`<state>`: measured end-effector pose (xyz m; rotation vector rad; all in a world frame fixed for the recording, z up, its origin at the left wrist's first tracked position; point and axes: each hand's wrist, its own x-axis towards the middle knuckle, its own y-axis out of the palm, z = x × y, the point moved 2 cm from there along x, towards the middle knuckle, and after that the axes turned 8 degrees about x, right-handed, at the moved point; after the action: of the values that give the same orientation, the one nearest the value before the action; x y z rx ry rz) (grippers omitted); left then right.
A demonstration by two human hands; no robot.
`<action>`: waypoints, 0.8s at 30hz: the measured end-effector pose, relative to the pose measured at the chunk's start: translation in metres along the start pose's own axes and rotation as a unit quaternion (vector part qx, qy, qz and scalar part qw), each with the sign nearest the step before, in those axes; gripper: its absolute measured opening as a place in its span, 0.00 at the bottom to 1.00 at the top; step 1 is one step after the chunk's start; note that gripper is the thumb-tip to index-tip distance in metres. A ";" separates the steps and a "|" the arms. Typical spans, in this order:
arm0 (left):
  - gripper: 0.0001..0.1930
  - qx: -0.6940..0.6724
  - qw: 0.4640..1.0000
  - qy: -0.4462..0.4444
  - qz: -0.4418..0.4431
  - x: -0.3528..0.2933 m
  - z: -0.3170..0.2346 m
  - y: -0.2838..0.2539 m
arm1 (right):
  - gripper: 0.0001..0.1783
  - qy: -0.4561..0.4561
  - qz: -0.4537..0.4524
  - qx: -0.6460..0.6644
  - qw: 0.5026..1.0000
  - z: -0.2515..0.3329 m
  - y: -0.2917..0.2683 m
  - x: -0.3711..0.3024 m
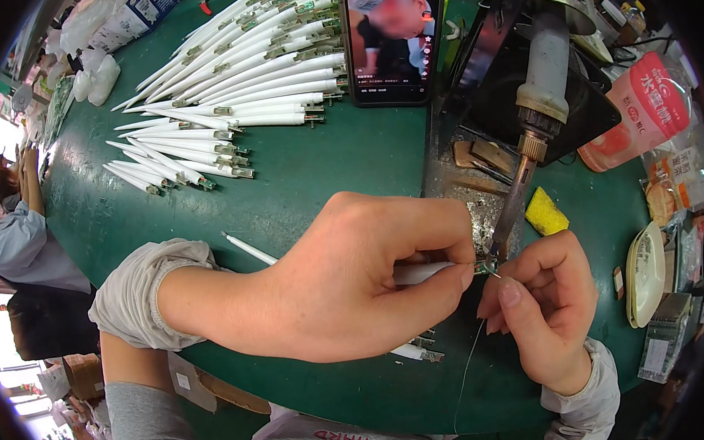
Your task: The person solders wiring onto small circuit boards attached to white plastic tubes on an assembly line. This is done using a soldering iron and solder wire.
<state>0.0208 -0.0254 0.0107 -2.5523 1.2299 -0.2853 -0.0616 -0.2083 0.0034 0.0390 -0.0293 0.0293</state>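
Observation:
My left hand (340,276) is closed around a white pen-shaped stick (420,273), its circuit end pointing right. That end meets the tip of a soldering iron (523,162), which hangs tip-down from above. My right hand (552,301) pinches a thin silvery solder wire (470,364) close to the iron's tip; the wire trails down toward the table's near edge. Beneath my left hand lies another white stick (249,248), with its middle hidden. Small circuit ends (420,353) show below the hand. Fingers partly cover the exact joint.
Rows of white sticks with green circuit ends (256,77) lie at the far left. A phone (391,45) stands upright behind. Right of the iron are a yellow sponge (547,212), a pink package (645,109) and a pale dish (645,274). Another person (37,233) sits at far left.

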 end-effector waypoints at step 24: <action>0.03 0.030 0.998 0.026 -0.042 -0.002 0.001 0.002 | 0.08 -0.074 0.013 0.030 0.997 -0.012 -0.004 0.000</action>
<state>0.0185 -0.0247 0.0093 -2.5637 1.1157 -0.4034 -0.0609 -0.2115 -0.0084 0.1003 -0.1768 0.0531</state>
